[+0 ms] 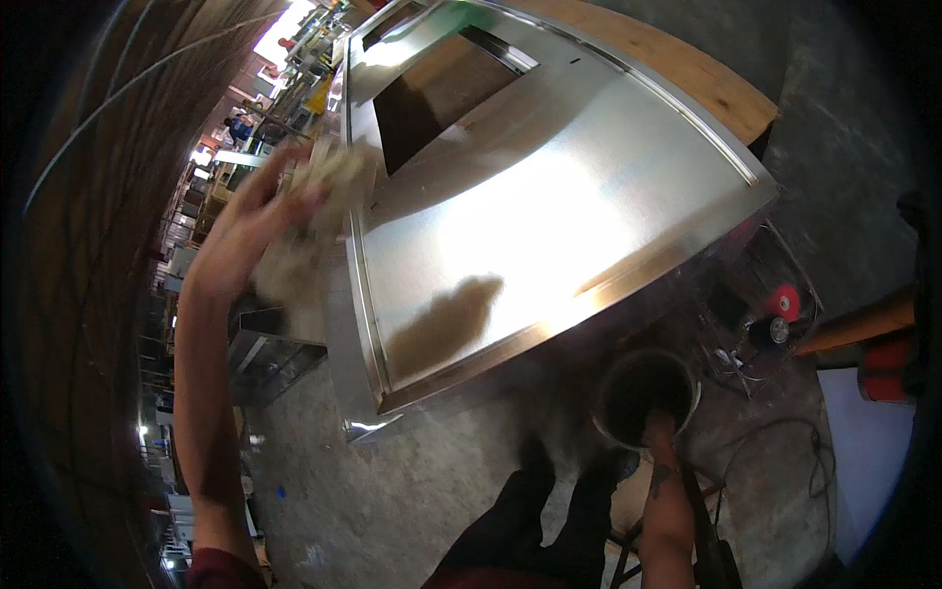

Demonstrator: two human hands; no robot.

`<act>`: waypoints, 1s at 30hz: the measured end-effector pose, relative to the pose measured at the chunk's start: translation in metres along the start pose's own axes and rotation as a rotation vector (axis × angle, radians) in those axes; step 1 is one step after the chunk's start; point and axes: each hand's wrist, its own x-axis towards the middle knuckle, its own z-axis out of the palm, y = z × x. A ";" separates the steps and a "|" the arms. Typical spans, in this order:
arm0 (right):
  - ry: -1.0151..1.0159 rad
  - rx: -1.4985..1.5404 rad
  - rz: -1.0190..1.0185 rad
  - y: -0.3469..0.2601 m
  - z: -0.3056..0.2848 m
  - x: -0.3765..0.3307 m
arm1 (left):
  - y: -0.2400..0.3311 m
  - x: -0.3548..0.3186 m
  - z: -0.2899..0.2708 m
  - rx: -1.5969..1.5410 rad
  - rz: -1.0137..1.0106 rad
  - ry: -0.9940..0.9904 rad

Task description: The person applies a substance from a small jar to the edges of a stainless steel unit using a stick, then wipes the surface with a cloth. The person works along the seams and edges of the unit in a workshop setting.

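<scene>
My left hand [257,216] is raised beside the left edge of a large shiny stainless steel panel [589,211]. Its fingers close on a pale beige rag [339,175], which is smeared by motion and hangs down past the wrist. The panel has a raised rim and a rectangular cut-out [442,93]; a dark shadow falls on its near left part. Low on the right, my right hand [658,428] reaches down into a round, dark-mouthed bucket [695,391]. The bucket's dark inside hides its fingers.
A wooden board [677,54] lies along the panel's far right side. Right of the bucket are a wire rack [731,358], a red disc [783,302] and a cable [775,424] on the concrete floor [392,491]. A steel box [280,348] stands lower left; a person [238,128] is far off.
</scene>
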 end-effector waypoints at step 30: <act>0.007 0.612 -0.032 -0.134 -0.029 -0.090 | -0.027 -0.257 0.534 -0.749 -0.409 -0.668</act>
